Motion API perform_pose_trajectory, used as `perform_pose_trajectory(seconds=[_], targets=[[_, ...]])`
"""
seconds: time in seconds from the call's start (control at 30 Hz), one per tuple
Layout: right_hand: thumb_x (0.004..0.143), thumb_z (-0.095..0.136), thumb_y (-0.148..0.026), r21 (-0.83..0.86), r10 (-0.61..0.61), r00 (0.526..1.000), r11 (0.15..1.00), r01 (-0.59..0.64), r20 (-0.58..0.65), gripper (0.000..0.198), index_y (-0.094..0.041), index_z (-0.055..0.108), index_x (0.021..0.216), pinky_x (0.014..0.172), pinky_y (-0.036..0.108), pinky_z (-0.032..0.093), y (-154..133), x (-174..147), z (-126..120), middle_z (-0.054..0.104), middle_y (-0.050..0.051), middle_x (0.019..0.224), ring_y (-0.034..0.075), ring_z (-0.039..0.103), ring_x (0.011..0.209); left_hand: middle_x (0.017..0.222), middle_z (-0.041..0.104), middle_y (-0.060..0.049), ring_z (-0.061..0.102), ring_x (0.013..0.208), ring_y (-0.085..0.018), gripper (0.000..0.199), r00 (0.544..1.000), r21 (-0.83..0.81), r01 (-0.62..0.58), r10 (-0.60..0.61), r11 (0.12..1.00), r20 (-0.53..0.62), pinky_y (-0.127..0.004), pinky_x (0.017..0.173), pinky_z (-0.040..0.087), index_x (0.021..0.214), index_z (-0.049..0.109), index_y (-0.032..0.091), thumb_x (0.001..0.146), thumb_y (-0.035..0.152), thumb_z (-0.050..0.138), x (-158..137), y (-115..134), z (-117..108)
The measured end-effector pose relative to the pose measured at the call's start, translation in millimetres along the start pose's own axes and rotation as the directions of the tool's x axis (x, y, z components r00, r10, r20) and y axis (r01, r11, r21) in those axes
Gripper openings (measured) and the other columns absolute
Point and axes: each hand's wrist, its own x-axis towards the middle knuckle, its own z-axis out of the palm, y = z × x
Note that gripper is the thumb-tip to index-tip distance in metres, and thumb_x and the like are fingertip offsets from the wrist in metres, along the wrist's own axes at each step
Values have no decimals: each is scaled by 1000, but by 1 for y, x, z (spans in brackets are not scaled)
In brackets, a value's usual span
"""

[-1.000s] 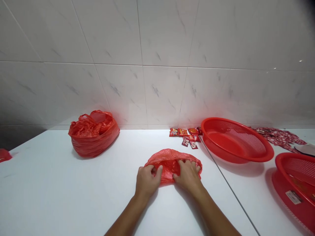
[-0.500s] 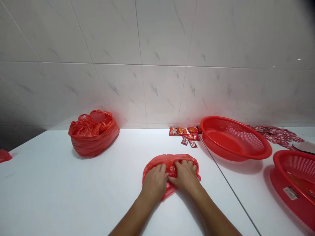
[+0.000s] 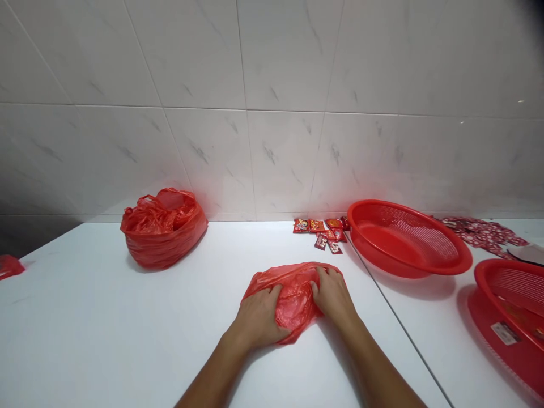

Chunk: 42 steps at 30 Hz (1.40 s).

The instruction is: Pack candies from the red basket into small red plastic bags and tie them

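Observation:
A red plastic bag (image 3: 295, 303), thin and crumpled, lies on the white tabletop in front of me. My left hand (image 3: 257, 317) rests on its left side, thumb and fingers wide apart against the plastic. At the far right edge of the bag, my right hand (image 3: 334, 292) has its fingers bent over the rim and its thumb on the near side of the film. The bag's middle shows between both hands. What lies under the plastic is hidden.
A fuller red plastic bag (image 3: 165, 232) stands at the back left. Small red packets (image 3: 321, 229) lie by the wall. A red basket (image 3: 408, 243) and another red basket (image 3: 510, 300) are on the right, with a patterned red pile (image 3: 480, 233) behind. A table seam (image 3: 402, 326) runs between.
My hands have moved apart, the left one out to the left with its thumb spread. The bag's bunched middle has been pulled wider and flatter between them.

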Motion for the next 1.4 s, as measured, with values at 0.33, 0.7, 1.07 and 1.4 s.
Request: perform_pose_trajectory(seconds=[0.33, 0.7, 1.07, 1.4], targets=[[93, 54, -17, 85, -38, 991, 995, 49, -130, 17, -21, 69, 85, 67, 32, 45, -7, -6, -22, 72, 4, 88, 21, 65, 78, 123, 70, -14, 67, 112, -38, 71, 1000, 44, 18, -19, 999, 6, -47, 95, 53, 130, 67, 23, 68, 53, 83, 3, -1, 3], [85, 74, -33, 249, -305, 950, 927, 281, 62, 43, -28, 69, 127, 107, 54, 48, -11, -14, -13, 56, 12, 144, 36, 50, 134, 113, 66, -12, 65, 104, -30, 19, 981, -44, -140, 133, 989, -139, -46, 91, 57, 89, 67, 21, 84, 38, 74, 5, 0, 0], [70, 83, -69, 201, -111, 878, 979, 17, 466, 130, -23, 14, 171, 125, 59, 24, -1, -9, -3, 14, 17, 175, 39, 10, 161, 149, 59, -15, 52, 140, -39, 65, 963, -24, -190, 182, 981, -200, -58, 119, 43, 132, 67, 23, 79, 58, 81, 7, -11, 6], [75, 77, -73, 125, -52, 787, 992, -32, 615, 124, -31, 11, 171, 126, 57, 21, -2, -4, -6, 3, 10, 178, 37, 3, 163, 163, 45, -17, 37, 152, -42, 103, 999, -119, -33, 30, 992, -26, -61, 124, 37, 154, 54, 22, 72, 80, 76, 14, -25, 10]])
